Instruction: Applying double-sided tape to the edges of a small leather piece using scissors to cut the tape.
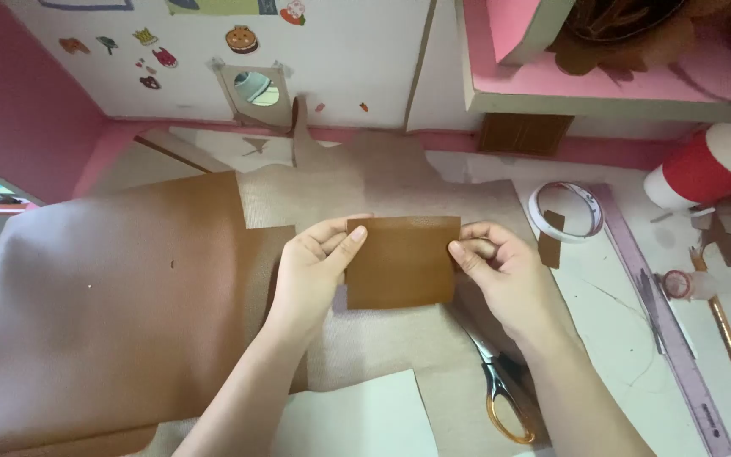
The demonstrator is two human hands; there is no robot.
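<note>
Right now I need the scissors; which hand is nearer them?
Right hand: the scissors lie just below its wrist. The left hand is across the brown piece.

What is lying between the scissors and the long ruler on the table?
In the head view, only the right forearm crosses between the scissors and the ruler; no other object shows there.
</note>
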